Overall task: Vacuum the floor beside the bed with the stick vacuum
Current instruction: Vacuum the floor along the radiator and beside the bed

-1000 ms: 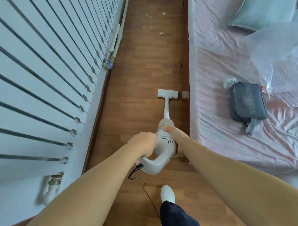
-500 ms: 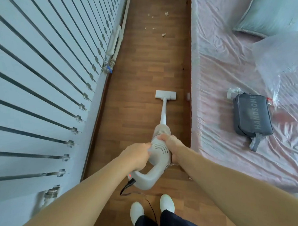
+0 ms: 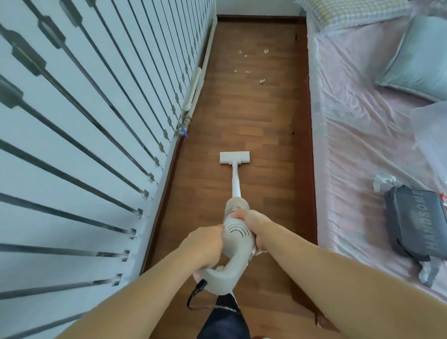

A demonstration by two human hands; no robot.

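Since a second ago, the stick vacuum (image 3: 237, 241) has shifted leftward from the bed (image 3: 355, 139); its floor head (image 3: 234, 158) rests mid-floor (image 3: 253, 117), short of the scattered crumbs (image 3: 262, 81). Left hand (image 3: 203, 245) and right hand (image 3: 254, 222) both clasp its body. A closed grey pouch (image 3: 419, 222) lies on the bed, contents hidden.

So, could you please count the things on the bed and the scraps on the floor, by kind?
Pillows: 2
Grey pouch: 1
Clear plastic bag: 1
White scraps on the floor: 6
Total: 10
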